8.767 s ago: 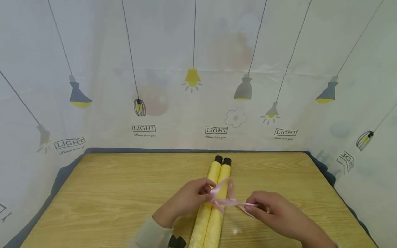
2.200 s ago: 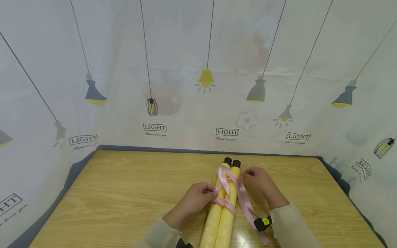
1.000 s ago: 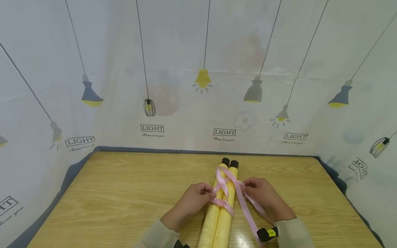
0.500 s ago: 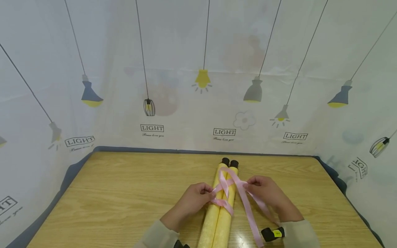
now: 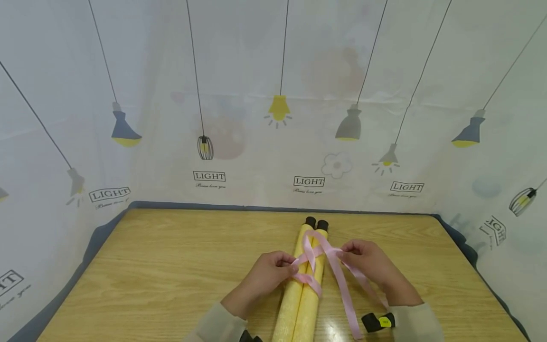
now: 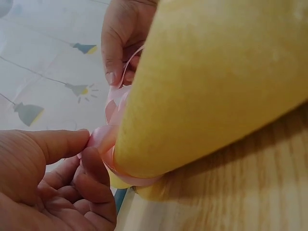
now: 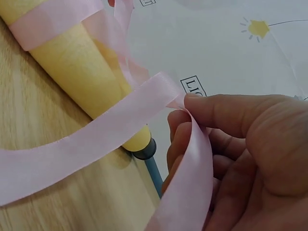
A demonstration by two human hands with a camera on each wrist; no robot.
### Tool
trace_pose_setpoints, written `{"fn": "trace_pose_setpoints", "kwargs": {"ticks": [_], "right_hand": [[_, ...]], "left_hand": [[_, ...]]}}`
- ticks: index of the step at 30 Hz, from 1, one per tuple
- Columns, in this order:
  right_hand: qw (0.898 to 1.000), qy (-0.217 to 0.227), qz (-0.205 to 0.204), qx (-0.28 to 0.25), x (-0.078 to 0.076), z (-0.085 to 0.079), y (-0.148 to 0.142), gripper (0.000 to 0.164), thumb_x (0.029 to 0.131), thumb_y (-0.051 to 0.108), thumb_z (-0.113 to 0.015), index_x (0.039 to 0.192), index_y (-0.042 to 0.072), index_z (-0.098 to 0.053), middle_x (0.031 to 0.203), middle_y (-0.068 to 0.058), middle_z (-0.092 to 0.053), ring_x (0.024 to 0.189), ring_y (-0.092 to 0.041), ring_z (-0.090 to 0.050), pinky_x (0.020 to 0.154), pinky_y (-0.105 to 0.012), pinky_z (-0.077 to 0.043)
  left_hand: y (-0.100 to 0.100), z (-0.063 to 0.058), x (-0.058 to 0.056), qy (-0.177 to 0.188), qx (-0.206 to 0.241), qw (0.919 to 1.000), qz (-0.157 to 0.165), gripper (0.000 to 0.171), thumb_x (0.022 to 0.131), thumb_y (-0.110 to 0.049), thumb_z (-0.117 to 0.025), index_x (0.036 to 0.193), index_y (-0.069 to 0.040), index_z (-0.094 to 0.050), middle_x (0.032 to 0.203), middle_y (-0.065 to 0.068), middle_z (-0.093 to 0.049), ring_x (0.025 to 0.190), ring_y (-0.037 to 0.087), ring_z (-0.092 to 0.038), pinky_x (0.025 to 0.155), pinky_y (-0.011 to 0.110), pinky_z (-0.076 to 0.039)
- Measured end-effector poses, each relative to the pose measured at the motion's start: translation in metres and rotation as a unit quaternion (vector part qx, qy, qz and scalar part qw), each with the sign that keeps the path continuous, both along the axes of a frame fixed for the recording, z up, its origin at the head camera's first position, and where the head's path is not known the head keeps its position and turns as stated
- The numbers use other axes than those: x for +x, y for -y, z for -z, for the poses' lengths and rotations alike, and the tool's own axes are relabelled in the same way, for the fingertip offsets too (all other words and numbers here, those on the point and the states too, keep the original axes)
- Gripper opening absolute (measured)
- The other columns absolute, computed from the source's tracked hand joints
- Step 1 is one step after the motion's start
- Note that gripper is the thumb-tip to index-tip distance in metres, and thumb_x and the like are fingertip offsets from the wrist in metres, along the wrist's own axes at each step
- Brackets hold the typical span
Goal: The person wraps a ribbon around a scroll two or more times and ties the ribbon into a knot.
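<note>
Yellow rolls (image 5: 288,308): blocking low sideways passage.
Pink ribbon (image 5: 335,266): draped over rolls, trailing right, obstructing.
Counter (image 5: 171,256): passable at left.
Printed backdrop (image 5: 252,185): closing far side.

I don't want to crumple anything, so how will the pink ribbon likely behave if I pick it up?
The pink ribbon is probably floppy: it folds over where the right hand pinches it. Its satiny sheen suggests it may be slippery. Looking so thin, it should feel very light.

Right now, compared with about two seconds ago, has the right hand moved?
Yes: against the printed flower in the head view, the right hand is now farther right and lower.
</note>
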State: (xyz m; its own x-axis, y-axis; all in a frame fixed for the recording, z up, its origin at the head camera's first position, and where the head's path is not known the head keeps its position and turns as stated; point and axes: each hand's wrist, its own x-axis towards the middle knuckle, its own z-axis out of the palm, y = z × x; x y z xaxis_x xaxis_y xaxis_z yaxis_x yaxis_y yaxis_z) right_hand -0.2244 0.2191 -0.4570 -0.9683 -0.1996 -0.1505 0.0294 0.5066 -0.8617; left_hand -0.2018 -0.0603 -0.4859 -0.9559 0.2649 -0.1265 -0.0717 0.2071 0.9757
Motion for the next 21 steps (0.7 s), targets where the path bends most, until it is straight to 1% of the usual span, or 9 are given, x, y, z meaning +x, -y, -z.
{"fn": "trace_pose_setpoints", "kwargs": {"ticks": [5, 11, 15, 21], "right_hand": [[1.0, -0.008, -0.015, -0.005, 0.004, -0.006, 0.002, 0.025, 0.096, 0.027, -0.07, 0.105, 0.003, -0.067, 0.095, -0.008, -0.069, 0.083, -0.016, -0.059, 0.07, -0.027, -0.052], [0.999, -0.031, -0.032, 0.013, 0.01, -0.018, 0.01, 0.019, 0.096, 0.022, -0.069, 0.101, 0.004, -0.067, 0.086, -0.006, -0.064, 0.075, -0.015, -0.056, 0.064, -0.025, -0.05], [0.998, -0.043, -0.047, 0.016, 0.015, -0.025, 0.016, 0.018, 0.096, 0.022, -0.07, 0.098, 0.005, -0.066, 0.084, -0.005, -0.062, 0.073, -0.014, -0.054, 0.063, -0.024, -0.048], [0.995, -0.057, -0.084, 0.005, 0.02, -0.027, 0.028, 0.017, 0.096, 0.021, -0.07, 0.095, 0.005, -0.066, 0.083, -0.005, -0.062, 0.071, -0.012, -0.054, 0.062, -0.023, -0.049]], "left_hand": [[-0.001, -0.001, -0.001, 0.002, -0.011, 0.9999, -0.002, 0.019, 0.093, -0.023, -0.073, 0.102, -0.006, -0.071, 0.086, 0.001, -0.066, 0.077, 0.012, -0.058, 0.068, 0.024, -0.05], [-0.001, -0.002, 0.0, 0.008, -0.009, 0.9999, 0.0, 0.018, 0.094, -0.023, -0.072, 0.1, -0.007, -0.07, 0.085, 0.001, -0.065, 0.075, 0.012, -0.057, 0.067, 0.026, -0.051], [-0.001, -0.003, 0.0, 0.006, -0.003, 1.0, 0.002, 0.018, 0.095, -0.023, -0.072, 0.1, -0.007, -0.07, 0.084, 0.001, -0.065, 0.076, 0.012, -0.058, 0.068, 0.026, -0.051], [-0.002, -0.004, 0.001, -0.005, 0.006, 0.9999, 0.009, 0.02, 0.095, -0.023, -0.071, 0.102, -0.004, -0.07, 0.084, 0.001, -0.066, 0.077, 0.012, -0.06, 0.068, 0.026, -0.052]]}}
